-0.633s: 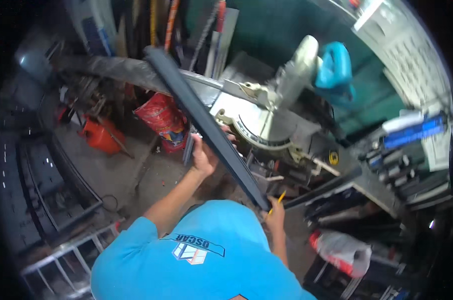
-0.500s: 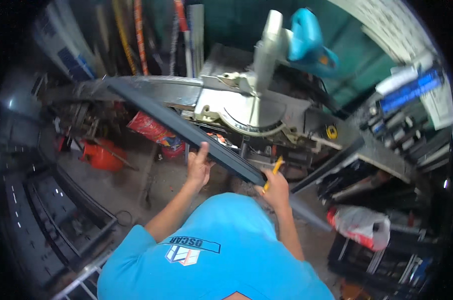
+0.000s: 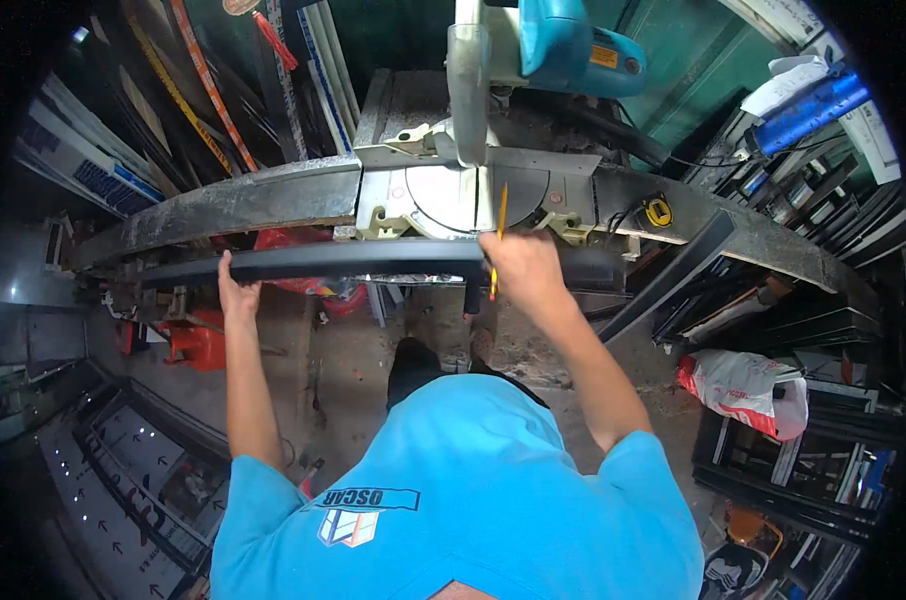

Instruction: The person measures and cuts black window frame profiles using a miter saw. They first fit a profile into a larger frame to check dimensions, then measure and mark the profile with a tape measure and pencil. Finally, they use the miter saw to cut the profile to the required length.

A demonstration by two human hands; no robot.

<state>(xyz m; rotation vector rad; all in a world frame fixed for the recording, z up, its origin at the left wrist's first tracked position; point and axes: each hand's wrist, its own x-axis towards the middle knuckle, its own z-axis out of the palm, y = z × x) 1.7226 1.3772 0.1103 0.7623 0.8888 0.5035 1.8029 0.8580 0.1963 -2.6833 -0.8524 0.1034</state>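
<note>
A long dark grey metal profile (image 3: 373, 258) lies level across the front of a mitre saw (image 3: 470, 100) with a round base. My left hand (image 3: 237, 292) is closed on the profile toward its left end, thumb up over the top edge. At the saw's front, my right hand (image 3: 528, 270) grips the same profile. A yellow pencil (image 3: 501, 215) is also held in the right hand, standing up past the fingers. The right fingertips are partly hidden behind the hand.
A long metal bench (image 3: 243, 200) runs out from both sides of the saw. A yellow tape measure (image 3: 657, 212) rests on its right part. Another dark profile (image 3: 673, 272) leans at the right. A plastic bag (image 3: 738, 388) sits lower right, and an orange stool (image 3: 195, 345) stands left.
The profile has swung from a slant to nearly level and moved up to the saw's front edge. My left hand has shifted left, and my right hand has gone up with the pencil.
</note>
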